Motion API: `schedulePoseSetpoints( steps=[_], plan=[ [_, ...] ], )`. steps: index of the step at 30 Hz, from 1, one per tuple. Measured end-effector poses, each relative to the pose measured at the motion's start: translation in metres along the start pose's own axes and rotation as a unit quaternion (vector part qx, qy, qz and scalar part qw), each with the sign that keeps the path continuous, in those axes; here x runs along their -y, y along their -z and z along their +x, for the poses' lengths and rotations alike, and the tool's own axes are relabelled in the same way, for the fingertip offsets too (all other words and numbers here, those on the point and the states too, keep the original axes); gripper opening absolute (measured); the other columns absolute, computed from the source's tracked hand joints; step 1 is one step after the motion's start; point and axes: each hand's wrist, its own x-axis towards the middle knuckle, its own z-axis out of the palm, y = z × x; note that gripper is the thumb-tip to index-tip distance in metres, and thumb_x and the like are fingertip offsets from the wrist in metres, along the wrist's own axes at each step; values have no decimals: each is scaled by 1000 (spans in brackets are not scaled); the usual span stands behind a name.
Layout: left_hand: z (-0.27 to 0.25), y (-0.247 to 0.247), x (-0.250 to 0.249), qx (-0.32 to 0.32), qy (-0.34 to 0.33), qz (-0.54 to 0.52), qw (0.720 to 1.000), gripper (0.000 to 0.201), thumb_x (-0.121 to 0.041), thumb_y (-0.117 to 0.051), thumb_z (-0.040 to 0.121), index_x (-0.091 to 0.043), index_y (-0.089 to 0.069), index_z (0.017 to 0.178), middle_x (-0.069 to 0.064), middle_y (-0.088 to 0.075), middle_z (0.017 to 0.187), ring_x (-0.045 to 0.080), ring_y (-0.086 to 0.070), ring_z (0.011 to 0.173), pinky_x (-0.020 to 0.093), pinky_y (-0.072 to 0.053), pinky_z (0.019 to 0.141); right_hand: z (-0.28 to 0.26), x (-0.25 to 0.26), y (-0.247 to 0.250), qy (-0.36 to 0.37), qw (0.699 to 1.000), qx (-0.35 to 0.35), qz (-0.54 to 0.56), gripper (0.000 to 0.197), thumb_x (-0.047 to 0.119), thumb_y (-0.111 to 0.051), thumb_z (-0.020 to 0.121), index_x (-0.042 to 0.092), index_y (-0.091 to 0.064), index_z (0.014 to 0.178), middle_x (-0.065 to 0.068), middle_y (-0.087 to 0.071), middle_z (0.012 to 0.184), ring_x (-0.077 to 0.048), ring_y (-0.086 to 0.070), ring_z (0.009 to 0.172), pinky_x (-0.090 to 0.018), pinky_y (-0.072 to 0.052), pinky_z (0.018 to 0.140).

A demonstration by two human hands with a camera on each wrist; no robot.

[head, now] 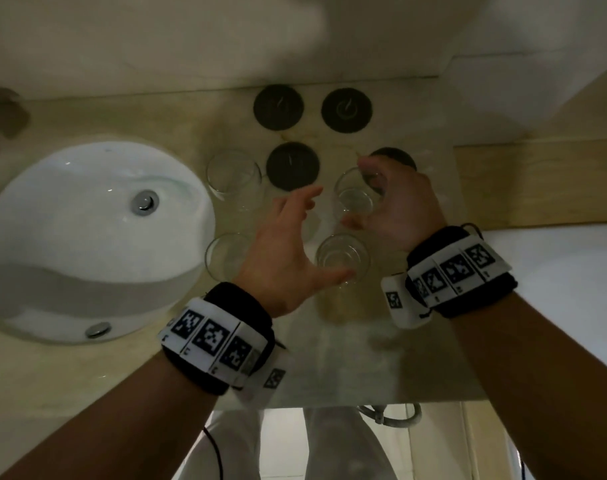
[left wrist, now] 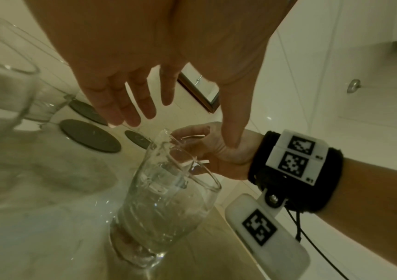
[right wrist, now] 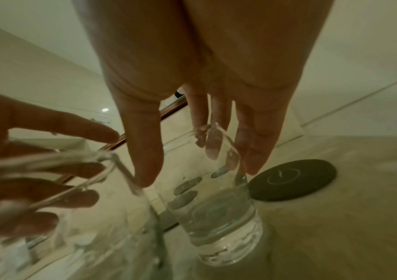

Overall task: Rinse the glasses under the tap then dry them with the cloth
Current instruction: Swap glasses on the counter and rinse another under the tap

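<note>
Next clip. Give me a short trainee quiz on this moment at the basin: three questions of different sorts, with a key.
1. True or false: the left hand grips a glass.
2. How many dark coasters lie on the counter? A two, B four, C six.
3. Which hand has its fingers curled round a glass?

Key
1. False: its fingers are spread, open, above the near glass.
2. B; one is partly hidden behind a hand.
3. The right hand, round the far glass, which stands on the counter.
</note>
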Motion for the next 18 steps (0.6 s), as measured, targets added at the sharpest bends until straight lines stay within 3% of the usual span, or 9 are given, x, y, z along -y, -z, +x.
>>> schedulePoseSetpoints(
  steps=[4,7,12,16,18],
  plan=[
    [-3,9,2,-30,-7,-27,999,92,-46,-88,67,-37,-37,144,-12,-48,137,4,-50,120,34,-49,103,-6,6,3,-6,999,-43,3,88,34,-93,64,17,-53,140,1,-63,135,-11,-62,119,-20,-50,94],
    [-5,19,2,-59,-32,-56,996,82,-41,-87,70,-33,-45,140,-11,-52,134,5,-54,117,34,-52,100,-20,25,16,27,996,-84,-9,87,39,-92,63,18,-55,139,3,-64,133,-5,-60,109,-5,-40,80],
    [-14,50,-1,-114,-92,-85,986,81,-31,-89,71,-25,-49,141,-8,-56,137,6,-57,120,34,-53,99,-43,93,30,106,989,-103,-19,85,43,-91,62,20,-58,137,7,-65,131,-9,-65,107,-26,-54,92],
    [-21,98,17,-146,-124,-110,975,84,-28,-88,73,-23,-45,144,-6,-58,136,7,-59,119,35,-53,97,-46,165,11,145,986,-80,-10,81,48,-88,66,23,-58,137,12,-66,129,1,-63,107,-14,-50,93],
    [-25,128,41,-165,-133,-124,969,82,-29,-87,72,-21,-46,143,-4,-59,135,8,-60,119,37,-54,96,-41,199,-12,161,985,-63,-3,79,48,-87,67,22,-58,136,9,-66,129,-3,-64,110,-24,-53,96]
  ],
)
